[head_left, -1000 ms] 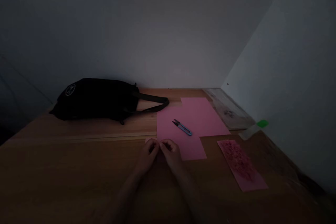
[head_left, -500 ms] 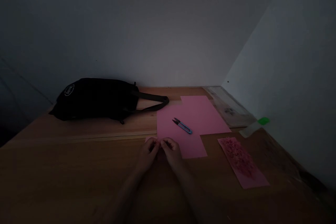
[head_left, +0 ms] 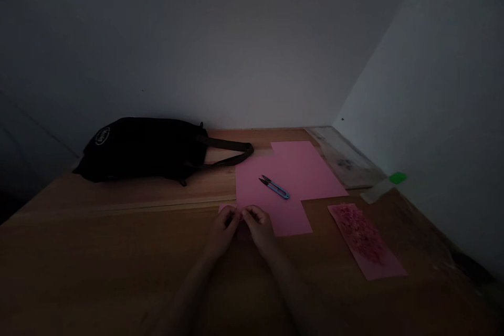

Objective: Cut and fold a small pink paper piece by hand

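Note:
My left hand (head_left: 223, 231) and my right hand (head_left: 260, 228) meet fingertip to fingertip over the table, both closed in a pinch. What lies between the fingertips is too small and dark to make out. Under and beside them is a small piece of pink paper (head_left: 222, 207). Just beyond my right hand, larger pink sheets (head_left: 299, 170) overlap on the table. A pair of blue thread snips (head_left: 274, 187) rests on these sheets, blades toward the upper left. To the right lies a pink paper strip (head_left: 388, 269) bearing a heap of small pink shreds (head_left: 361, 233).
A black bag (head_left: 145, 149) lies at the back left of the wooden table (head_left: 118, 257), its strap reaching the pink sheets. Clear plastic (head_left: 346, 160) covers the back right corner. A bright green piece (head_left: 397, 178) sits near the right wall (head_left: 444, 94).
Both hands keep their pinch, with their fingertips nearly in the same place. The view has shifted slightly; nothing on the table has visibly been moved.

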Demonstrator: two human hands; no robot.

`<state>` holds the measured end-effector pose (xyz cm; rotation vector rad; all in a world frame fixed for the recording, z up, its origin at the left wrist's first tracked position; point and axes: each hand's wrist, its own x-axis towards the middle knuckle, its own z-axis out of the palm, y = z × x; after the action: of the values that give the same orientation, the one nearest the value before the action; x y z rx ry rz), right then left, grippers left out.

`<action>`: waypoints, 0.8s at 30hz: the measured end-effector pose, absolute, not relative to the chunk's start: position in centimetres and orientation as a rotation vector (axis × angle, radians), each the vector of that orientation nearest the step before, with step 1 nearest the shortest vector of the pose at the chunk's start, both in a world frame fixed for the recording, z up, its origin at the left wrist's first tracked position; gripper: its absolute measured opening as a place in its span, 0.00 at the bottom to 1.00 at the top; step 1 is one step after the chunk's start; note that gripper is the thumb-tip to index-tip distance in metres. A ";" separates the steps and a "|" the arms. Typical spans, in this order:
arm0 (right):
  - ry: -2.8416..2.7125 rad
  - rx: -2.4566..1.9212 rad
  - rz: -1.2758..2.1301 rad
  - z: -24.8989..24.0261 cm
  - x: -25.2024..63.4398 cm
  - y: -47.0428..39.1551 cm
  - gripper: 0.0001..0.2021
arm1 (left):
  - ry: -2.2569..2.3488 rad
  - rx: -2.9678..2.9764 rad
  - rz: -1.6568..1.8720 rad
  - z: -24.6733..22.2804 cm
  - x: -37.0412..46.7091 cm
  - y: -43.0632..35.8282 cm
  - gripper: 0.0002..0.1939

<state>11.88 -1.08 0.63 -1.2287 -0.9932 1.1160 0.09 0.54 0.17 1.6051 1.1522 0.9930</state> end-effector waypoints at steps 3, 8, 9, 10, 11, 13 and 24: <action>-0.981 -1.214 1.136 0.7 11.9 -1.0 0.09 | 1.159 1.584 1.009 0.1 0.1 0.6 0.10; -0.972 -1.202 1.143 0.4 12.0 -0.9 0.09 | 1.167 1.552 1.011 -0.1 0.2 0.7 0.11; -0.972 -1.207 1.144 0.4 12.0 -0.9 0.09 | 1.164 1.552 1.007 -0.1 0.2 0.7 0.11; -0.973 -1.210 1.144 0.4 12.1 -0.9 0.09 | 1.161 1.555 1.003 -0.1 0.2 0.7 0.11; -0.975 -1.209 1.145 0.4 12.1 -0.9 0.09 | 1.161 1.559 1.001 -0.1 0.2 0.7 0.11; -0.983 -1.202 1.144 0.5 12.1 -0.9 0.09 | 1.170 1.568 1.003 0.0 0.2 0.6 0.11; -0.933 -1.144 1.220 1.3 12.4 -1.0 0.08 | 1.179 1.586 1.002 0.4 0.3 0.6 0.11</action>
<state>12.39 -1.00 1.27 -1.1445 -0.9328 1.2200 0.35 0.56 0.41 1.5859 1.1792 1.0023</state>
